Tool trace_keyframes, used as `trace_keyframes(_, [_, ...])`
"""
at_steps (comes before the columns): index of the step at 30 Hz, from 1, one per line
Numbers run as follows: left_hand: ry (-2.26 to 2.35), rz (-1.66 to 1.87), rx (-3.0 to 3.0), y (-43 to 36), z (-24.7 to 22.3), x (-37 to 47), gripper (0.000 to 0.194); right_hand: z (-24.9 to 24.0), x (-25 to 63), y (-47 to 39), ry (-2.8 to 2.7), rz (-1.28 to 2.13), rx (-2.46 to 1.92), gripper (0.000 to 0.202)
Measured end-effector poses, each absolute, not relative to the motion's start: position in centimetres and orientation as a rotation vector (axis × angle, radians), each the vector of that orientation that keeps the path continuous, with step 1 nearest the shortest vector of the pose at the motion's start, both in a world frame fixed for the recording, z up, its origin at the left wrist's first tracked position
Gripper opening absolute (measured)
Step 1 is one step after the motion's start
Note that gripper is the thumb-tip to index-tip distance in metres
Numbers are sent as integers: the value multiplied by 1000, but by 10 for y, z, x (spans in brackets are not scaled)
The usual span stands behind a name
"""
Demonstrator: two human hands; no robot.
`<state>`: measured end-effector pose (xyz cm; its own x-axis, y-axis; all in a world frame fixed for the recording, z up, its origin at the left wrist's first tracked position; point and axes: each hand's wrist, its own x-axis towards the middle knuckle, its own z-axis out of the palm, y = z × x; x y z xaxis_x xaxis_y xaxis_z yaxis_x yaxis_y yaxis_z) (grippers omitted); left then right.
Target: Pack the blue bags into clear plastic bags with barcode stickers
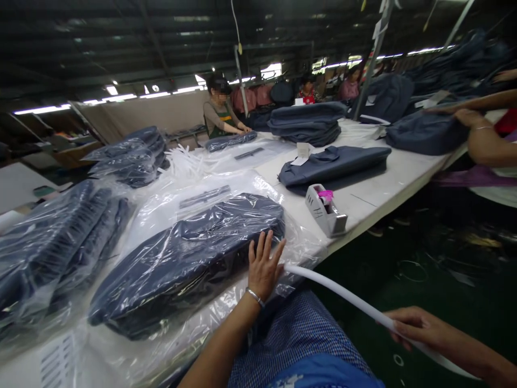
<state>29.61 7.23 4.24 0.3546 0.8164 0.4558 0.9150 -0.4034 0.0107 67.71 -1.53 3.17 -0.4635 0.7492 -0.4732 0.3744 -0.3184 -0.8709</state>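
My left hand (264, 267) lies with fingers spread on a dark blue fabric bag (194, 253) wrapped in a clear plastic bag (226, 307). The wrapped bag rests flat on the white table in front of me. Out to the right, past the table's edge, my right hand (418, 326) is closed around a long white flexible foam-like tube (343, 291). From there the tube curves up to the plastic beside my left hand, and its other end trails below my right forearm.
A tape dispenser (326, 211) with pink tape stands near the table edge. Plastic-wrapped bags (60, 242) are heaped at left. White strips (183, 164), an unwrapped blue bag (333, 167) and a stack of bags (305, 124) lie farther back. Co-workers (222, 110) handle bags across the table and at right.
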Motion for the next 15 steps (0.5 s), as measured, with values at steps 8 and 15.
trace_keyframes(8, [-1452,-644,-2301,100,31,303,54,31,686,-24,-1560,1829,-1512,52])
trace_keyframes(15, [-1390,-685,-2456,104,98,270,45,33,635,2,-1740,1901,-1271,55])
